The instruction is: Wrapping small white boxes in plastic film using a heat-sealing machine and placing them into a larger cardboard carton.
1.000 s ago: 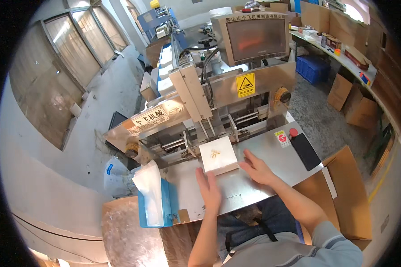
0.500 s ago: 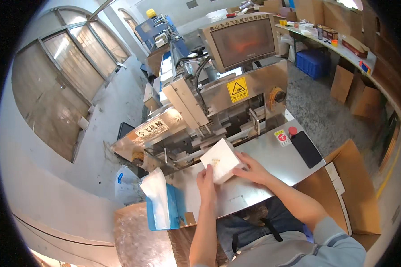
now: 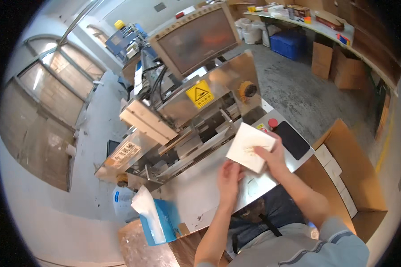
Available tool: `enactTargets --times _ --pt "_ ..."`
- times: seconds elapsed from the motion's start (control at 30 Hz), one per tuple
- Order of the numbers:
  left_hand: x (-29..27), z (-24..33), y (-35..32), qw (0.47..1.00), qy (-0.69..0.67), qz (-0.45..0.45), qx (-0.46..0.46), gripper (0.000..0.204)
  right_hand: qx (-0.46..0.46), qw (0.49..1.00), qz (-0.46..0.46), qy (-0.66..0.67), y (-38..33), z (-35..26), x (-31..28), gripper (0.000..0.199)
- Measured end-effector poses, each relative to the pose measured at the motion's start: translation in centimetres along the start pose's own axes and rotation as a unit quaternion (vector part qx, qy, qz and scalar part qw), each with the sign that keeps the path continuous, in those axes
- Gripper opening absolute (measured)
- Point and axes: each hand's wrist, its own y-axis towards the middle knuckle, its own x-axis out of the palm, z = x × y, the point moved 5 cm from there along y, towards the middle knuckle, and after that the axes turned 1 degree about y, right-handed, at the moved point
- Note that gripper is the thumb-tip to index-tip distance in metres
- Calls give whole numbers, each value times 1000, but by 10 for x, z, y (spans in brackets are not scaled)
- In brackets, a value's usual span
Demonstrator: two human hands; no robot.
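A white square box [image 3: 249,144] with a small gold print on top is tilted above the metal worktop [image 3: 189,196]. My right hand [image 3: 274,155] grips its right side, the thumb lying over the top face and the other fingers mostly hidden behind the box. Close by the near-left edge, my left hand [image 3: 230,178] has its fingers curled in; I see nothing in them, and whether they touch the box I cannot tell. Beyond the worktop stands a metal machine [image 3: 182,129] with a long slot, a yellow warning sign [image 3: 200,94] and a screen [image 3: 198,40].
Right of the box lie a black phone [image 3: 293,140] and a red button [image 3: 272,122]. An open carton [image 3: 356,178] holding several white boxes stands at the right. A blue bin [image 3: 167,222] with white sheets and a clear plastic bottle [image 3: 124,200] are at the left.
The box has moved right, toward the phone, and turned. My right thumb now lies over its top; my left hand has slipped from its front face to below its near-left edge. The view has shifted.
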Motion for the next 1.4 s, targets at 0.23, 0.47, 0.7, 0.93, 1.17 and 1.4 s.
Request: enactTargets --times 0.23,0.47,0.7,0.93,1.17,1.4 --pt "-185 8 131 981 -78 174 -24 31 -107 984 137 -32 -21 -147 -222 67" --pt "-254 6 166 986 115 107 57 39 33 937 308 -161 -103 -135 -463 43" --pt "-177 63 70 808 528 22 260 27 200 893 390 -104 -209 -21 -624 49" --pt "-171 129 -39 917 291 247 115 23 423 777 420 -202 -224 107 -644 34" --pt "-234 76 -17 934 300 181 63 30 464 720 137 -497 -195 85 -622 39" --pt "-400 69 -22 927 283 246 -17 48 272 718 -66 -637 -94 44 -520 42"
